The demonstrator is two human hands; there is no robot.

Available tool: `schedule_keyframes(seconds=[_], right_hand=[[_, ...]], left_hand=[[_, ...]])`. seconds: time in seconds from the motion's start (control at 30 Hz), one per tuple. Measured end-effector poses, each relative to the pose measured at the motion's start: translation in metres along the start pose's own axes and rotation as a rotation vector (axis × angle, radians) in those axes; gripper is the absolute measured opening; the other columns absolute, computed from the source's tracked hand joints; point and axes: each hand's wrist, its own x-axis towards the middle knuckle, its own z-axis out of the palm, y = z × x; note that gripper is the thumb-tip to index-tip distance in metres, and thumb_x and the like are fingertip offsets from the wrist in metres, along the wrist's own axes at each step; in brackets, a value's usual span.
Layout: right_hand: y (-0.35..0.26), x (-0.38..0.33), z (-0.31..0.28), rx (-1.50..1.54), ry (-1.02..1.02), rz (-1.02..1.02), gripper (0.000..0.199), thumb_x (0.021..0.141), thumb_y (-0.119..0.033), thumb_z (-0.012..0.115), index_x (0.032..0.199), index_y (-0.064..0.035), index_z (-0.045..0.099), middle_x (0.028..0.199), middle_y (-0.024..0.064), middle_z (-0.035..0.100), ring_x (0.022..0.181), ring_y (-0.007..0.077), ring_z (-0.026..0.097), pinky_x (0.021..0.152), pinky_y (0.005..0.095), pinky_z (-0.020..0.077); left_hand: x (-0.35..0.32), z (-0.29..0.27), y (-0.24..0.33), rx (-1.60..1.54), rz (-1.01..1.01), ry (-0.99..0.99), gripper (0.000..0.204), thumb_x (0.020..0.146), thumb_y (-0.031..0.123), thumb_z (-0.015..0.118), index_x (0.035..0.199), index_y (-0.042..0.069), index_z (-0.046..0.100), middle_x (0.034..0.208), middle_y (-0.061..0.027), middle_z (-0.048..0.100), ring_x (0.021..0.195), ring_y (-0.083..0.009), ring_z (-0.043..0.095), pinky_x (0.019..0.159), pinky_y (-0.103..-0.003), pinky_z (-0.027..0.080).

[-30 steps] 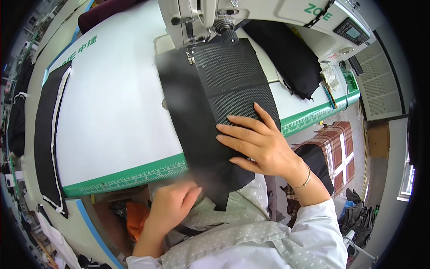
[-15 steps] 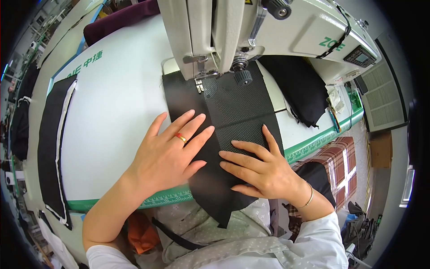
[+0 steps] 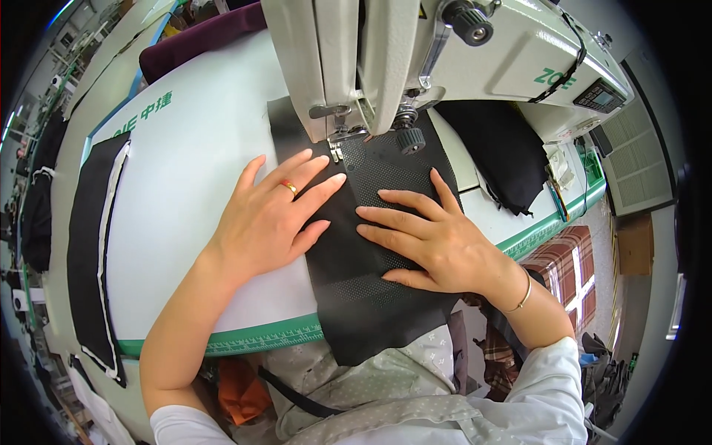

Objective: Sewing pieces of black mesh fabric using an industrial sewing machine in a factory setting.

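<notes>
A black fabric piece (image 3: pixel 356 297) with a dotted mesh panel lies on the white sewing table (image 3: pixel 185 178) and hangs over its front edge. Its far end sits under the presser foot (image 3: pixel 337 148) of the white sewing machine (image 3: pixel 386 59). My left hand (image 3: pixel 271 215) lies flat, fingers spread, on the fabric's left edge, with a ring on one finger. On the mesh panel, to the right, my right hand (image 3: pixel 430 237) presses flat too, a thin bracelet at its wrist. Neither hand grips anything.
A long black strip with white edging (image 3: pixel 93 245) lies at the table's left. More black fabric (image 3: pixel 504 152) is piled right of the machine. A dark red cloth (image 3: pixel 200 41) sits at the back. A green ruler strip (image 3: pixel 259 337) runs along the front edge.
My left hand came up from below the table onto the fabric's left edge. Both hands and the fabric have moved closer under the machine head, and the view has tilted nearer.
</notes>
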Motion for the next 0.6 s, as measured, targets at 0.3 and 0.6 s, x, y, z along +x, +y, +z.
schedule_keyframes(seconds=[0.3,0.6], right_hand=[[0.014,0.010,-0.002,-0.034,-0.009,-0.026,0.059,0.086,-0.043,0.072,0.137,-0.0167,0.060,0.147,0.0007,0.053,0.137,0.0243,0.048,0.110,0.0711,0.0305],[0.028,0.021,-0.001,-0.029,-0.019,-0.051,0.059,0.087,-0.042,0.072,0.138,-0.0165,0.060,0.147,0.0007,0.053,0.136,0.0238,0.048,0.109,0.0700,0.0344]], left_hand=[[0.000,0.005,0.015,-0.035,0.040,0.118,0.046,0.084,0.017,0.074,0.129,0.017,0.066,0.138,-0.0037,0.060,0.130,-0.0219,0.055,0.110,-0.049,0.037],[0.005,0.010,0.005,-0.046,-0.026,0.119,0.045,0.088,0.015,0.070,0.132,0.018,0.064,0.141,-0.0023,0.058,0.131,-0.0208,0.055,0.111,-0.050,0.036]])
